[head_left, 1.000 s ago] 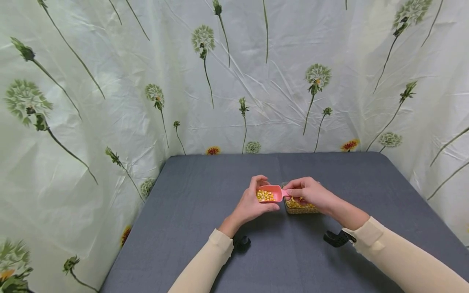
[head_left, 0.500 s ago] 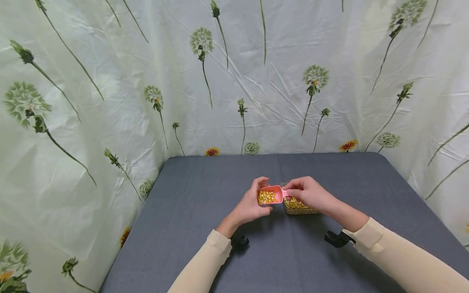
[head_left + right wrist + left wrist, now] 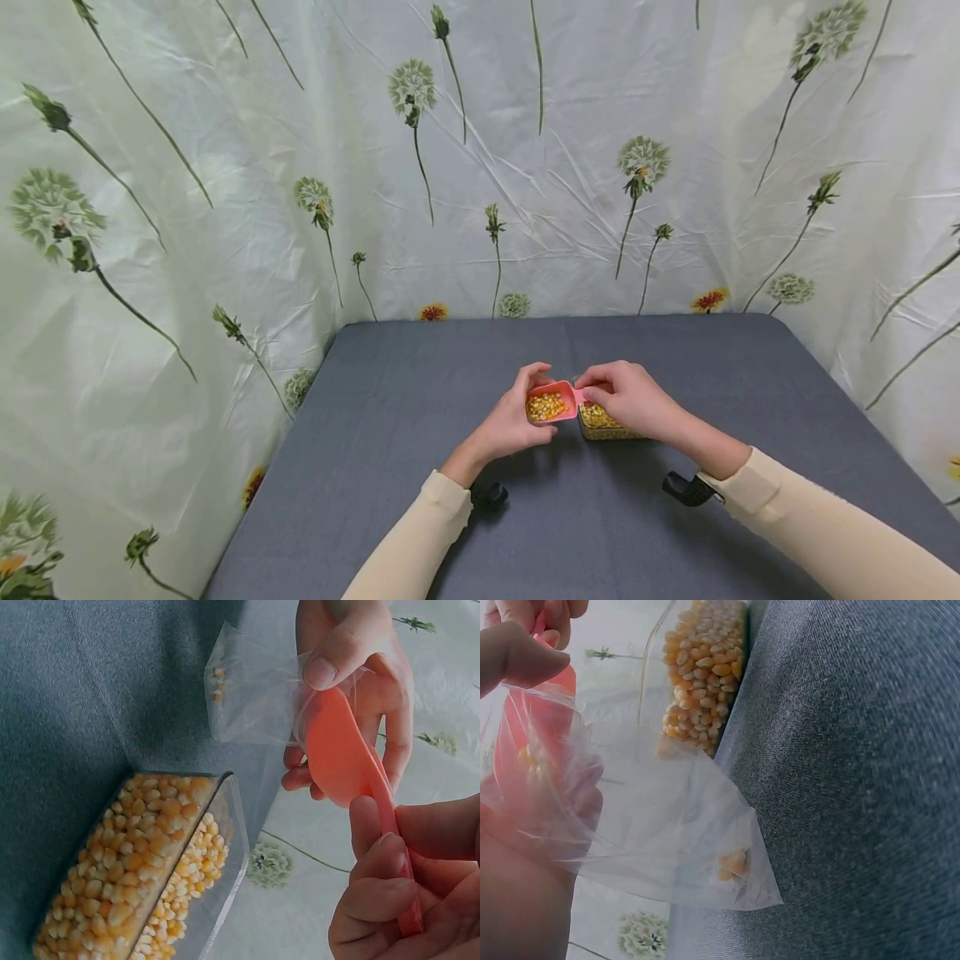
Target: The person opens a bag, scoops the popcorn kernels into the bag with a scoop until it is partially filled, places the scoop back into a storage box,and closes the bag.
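The right hand (image 3: 630, 402) pinches the slim handle of a pink plastic scoop (image 3: 568, 393) between thumb and fingers. The left hand (image 3: 508, 418) curls round the mouth of a clear, thin plastic bag (image 3: 255, 697), its thumb on the film near the scoop's front end, which lies within the bag's mouth. Yellow and cream corn kernels (image 3: 546, 406) are gathered toward that end, and a few loose kernels (image 3: 733, 864) sit in a bottom corner of the bag. Just beside, on the dark grey cloth-covered worktop (image 3: 420, 400), stands a clear rectangular container (image 3: 219, 896) of corn.

The step in hand looks like tipping the scoop's load into the bag. To do it well, the left hand should keep the film spread round the scoop's lip, without squeezing the opening narrow, while the right hand raises the handle gradually so the kernels slide rather than tumble. Such limp film could fold across the lip and turn kernels outside, so the scoop's tip is best kept well inside. A light shake of the handle would probably free any stragglers before withdrawing it.
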`<state>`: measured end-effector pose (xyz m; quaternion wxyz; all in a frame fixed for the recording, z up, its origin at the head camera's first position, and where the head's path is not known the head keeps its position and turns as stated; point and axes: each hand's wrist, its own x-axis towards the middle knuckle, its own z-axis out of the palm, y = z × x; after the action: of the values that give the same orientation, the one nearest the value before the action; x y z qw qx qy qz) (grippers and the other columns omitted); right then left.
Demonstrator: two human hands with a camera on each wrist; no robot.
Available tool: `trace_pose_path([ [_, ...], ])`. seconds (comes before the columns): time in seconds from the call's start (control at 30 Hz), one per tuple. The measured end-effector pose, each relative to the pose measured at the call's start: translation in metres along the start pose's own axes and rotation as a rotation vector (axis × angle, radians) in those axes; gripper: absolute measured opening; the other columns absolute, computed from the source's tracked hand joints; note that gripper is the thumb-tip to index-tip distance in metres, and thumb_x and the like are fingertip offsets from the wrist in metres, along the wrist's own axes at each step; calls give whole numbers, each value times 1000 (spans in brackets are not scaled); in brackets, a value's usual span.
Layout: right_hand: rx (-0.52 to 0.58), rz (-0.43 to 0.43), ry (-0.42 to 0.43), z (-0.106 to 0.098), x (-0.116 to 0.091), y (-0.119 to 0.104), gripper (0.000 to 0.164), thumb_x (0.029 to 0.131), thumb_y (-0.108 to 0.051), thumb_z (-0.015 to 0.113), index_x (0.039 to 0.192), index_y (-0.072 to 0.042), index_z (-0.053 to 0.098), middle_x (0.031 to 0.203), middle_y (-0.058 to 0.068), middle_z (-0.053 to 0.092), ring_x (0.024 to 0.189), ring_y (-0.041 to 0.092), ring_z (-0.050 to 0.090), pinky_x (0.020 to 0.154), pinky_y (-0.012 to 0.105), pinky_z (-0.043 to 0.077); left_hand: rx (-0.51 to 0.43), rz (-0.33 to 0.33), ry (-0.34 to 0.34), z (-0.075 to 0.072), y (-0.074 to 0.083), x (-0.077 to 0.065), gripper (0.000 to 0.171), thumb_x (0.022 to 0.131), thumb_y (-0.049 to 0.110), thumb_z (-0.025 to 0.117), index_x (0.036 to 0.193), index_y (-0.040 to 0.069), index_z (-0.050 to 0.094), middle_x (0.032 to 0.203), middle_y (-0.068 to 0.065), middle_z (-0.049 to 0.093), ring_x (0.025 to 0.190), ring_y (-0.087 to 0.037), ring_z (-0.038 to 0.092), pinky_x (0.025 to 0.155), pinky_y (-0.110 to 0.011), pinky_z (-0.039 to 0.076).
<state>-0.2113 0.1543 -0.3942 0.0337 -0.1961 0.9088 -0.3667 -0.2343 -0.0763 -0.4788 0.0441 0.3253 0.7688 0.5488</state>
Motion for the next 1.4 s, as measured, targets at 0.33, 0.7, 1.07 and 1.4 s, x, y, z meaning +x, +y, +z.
trace_pose_path([
  [0.33, -180, -154, 76, 4, -2, -8, 9, 94, -7, 70, 100, -11, 76, 84, -2, 70, 62, 9, 53, 57, 29, 46, 6, 8, -4, -1, -1, 0, 95, 79, -2, 80, 149, 34, 27, 135, 6, 50, 116, -12, 55, 93, -30, 50],
  [0.7, -254, -294, 152, 7, -3, -5, 13, 91, -5, 74, 98, -15, 77, 88, -8, 69, 72, 5, 59, 63, 29, 50, 7, 41, -17, -3, 1, -1, 94, 77, -4, 78, 148, 33, 28, 133, 4, 51, 112, -13, 57, 92, -32, 50],
  [1.07, -46, -191, 245, 13, -8, 2, 14, 95, -10, 71, 107, -16, 76, 97, -6, 71, 76, 12, 59, 66, 32, 51, -126, 62, 61, -4, 2, 1, 96, 77, -1, 82, 150, 25, 26, 142, -7, 42, 119, -22, 51, 90, -35, 53],
  [1.4, -45, -133, 280, 20, -10, 5, 14, 95, -13, 72, 108, -17, 75, 96, -6, 72, 75, 11, 60, 64, 32, 51, -158, 41, 88, -3, -4, 2, 112, 77, -5, 82, 158, 25, 12, 147, -14, 38, 127, -24, 48, 94, -33, 51],
])
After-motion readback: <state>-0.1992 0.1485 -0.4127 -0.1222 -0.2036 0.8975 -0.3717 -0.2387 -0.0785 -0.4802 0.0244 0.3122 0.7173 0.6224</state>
